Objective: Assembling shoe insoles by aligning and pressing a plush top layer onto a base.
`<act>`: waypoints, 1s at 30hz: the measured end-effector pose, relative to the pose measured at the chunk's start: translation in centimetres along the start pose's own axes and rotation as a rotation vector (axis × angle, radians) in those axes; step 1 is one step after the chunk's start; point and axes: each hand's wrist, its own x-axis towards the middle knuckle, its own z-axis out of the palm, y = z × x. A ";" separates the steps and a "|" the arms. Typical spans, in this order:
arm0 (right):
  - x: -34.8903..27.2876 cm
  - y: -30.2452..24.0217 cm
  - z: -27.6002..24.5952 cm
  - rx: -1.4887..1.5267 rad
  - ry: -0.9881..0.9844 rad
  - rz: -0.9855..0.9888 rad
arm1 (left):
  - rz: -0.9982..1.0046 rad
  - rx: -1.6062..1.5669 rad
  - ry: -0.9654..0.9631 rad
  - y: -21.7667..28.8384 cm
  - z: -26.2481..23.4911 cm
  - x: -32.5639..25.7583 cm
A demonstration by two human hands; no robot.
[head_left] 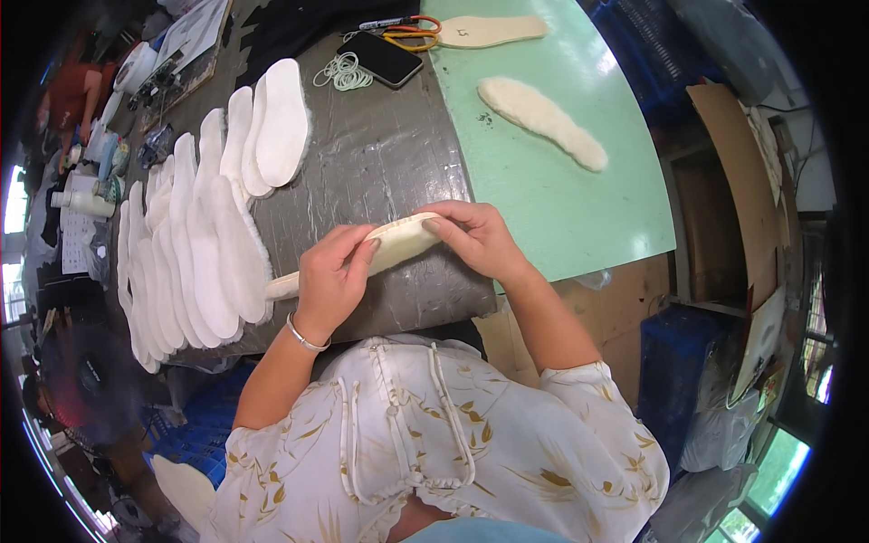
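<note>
A cream-coloured insole [403, 246] is held up near the table's front edge, its long edge facing up. My left hand [333, 270] pinches that edge between thumb and fingers, and the insole's narrower end sticks out to the left behind it. At the other end, my right hand [472, 237] grips the edge with the thumb on the near face. Left of my hands, several white insoles [215, 244] lie overlapping in rows, with fluffy rims showing. A fleecy insole [541, 120] rests fluffy side up, beyond my right hand.
A green mat [579, 213] covers the table's right side. At the back lie a flat beige insole pattern [493, 32], orange-handled scissors [418, 36], a black phone [385, 59] and a pale cord coil [342, 72]. Blue crates [683, 371] and cardboard [731, 195] stand at the right.
</note>
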 end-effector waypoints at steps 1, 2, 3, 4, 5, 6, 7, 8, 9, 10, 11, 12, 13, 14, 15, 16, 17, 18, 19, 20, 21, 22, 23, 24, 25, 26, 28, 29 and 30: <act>0.1 -0.5 0.3 -0.003 0.068 -0.017 | 0.013 -0.004 -0.010 -0.1 -0.1 0.1; 0.1 -0.5 0.3 -0.019 0.061 -0.021 | -0.006 -0.002 -0.032 -0.1 -0.3 0.2; 0.0 -0.4 0.2 0.043 0.031 -0.010 | -0.031 -0.026 -0.037 0.0 -0.4 0.3; 0.1 -0.5 0.2 0.106 0.001 -0.001 | -0.055 -0.047 -0.042 0.0 -0.6 0.4; 0.0 -0.9 0.5 0.249 0.011 0.039 | -0.082 -0.104 -0.011 -0.3 -0.7 0.3; 0.1 -1.6 0.8 0.393 0.017 0.075 | -0.107 -0.159 0.020 -1.0 -0.7 0.1; 0.1 -0.9 0.6 0.384 -0.056 0.055 | -0.148 -0.204 0.020 -1.6 -0.9 0.0; -0.1 -0.8 0.8 0.422 -0.040 0.030 | -0.143 -0.223 0.021 -1.8 -1.1 0.1; -0.4 -1.6 1.1 0.361 -0.042 -0.011 | -0.165 -0.270 0.027 -1.6 -1.3 0.0; -0.7 -2.3 1.3 0.302 -0.042 -0.053 | -0.186 -0.316 0.033 -1.2 -1.5 0.0; -0.8 -1.7 1.7 0.292 0.008 -0.137 | -0.182 -0.297 0.023 -0.8 -2.0 0.1; -0.7 -2.7 2.1 0.268 0.041 -0.195 | -0.191 -0.368 0.035 -0.8 -2.2 0.0; -0.6 -3.4 2.1 0.240 0.056 -0.187 | -0.202 -0.408 0.051 -0.6 -2.4 0.0; -0.6 -3.9 2.2 0.211 0.071 -0.178 | -0.213 -0.450 0.067 -0.4 -2.6 0.0; -0.4 -4.6 2.5 0.190 0.133 -0.231 | -0.204 -0.450 0.060 -0.3 -2.7 0.0; -0.1 -5.2 2.8 0.228 0.177 -0.286 | -0.178 -0.444 0.033 0.1 -2.9 0.2; 0.2 -5.8 2.8 0.171 0.200 -0.328 | -0.165 -0.414 0.018 0.4 -2.9 0.3; 0.4 -6.3 2.5 0.109 0.222 -0.366 | -0.152 -0.391 0.006 0.7 -2.7 0.3; 0.5 -6.8 2.4 0.053 0.250 -0.370 | -0.138 -0.358 0.010 0.8 -2.8 0.3; 0.7 -7.2 2.5 -0.005 0.279 -0.370 | -0.125 -0.328 0.015 0.8 -3.0 0.3; 0.8 -7.3 2.5 -0.004 0.279 -0.338 | -0.133 -0.354 0.004 0.8 -3.1 0.2; 0.9 -7.5 2.6 0.082 0.258 -0.291 | -0.144 -0.382 0.022 1.2 -3.0 0.2; 0.9 -7.3 2.4 0.122 0.206 -0.260 | -0.156 -0.410 0.033 1.2 -2.9 0.3; 0.9 -6.5 2.4 0.165 0.141 -0.231 | -0.169 -0.435 0.057 1.2 -3.0 0.2; 0.7 -5.6 2.3 0.255 0.089 -0.198 | -0.184 -0.428 0.049 1.4 -3.0 0.5; 0.5 -4.7 2.1 0.346 0.037 -0.162 | -0.200 -0.421 0.041 1.5 -2.7 0.9; -0.1 -3.6 1.8 0.330 -0.021 -0.134 | -0.216 -0.359 0.004 1.3 -2.0 1.6; -0.5 -3.4 1.7 0.399 0.025 -0.128 | -0.240 -0.345 -0.006 1.4 -1.6 1.9; -0.8 -3.3 1.8 0.471 0.070 -0.123 | -0.264 -0.329 -0.013 1.5 -1.2 2.2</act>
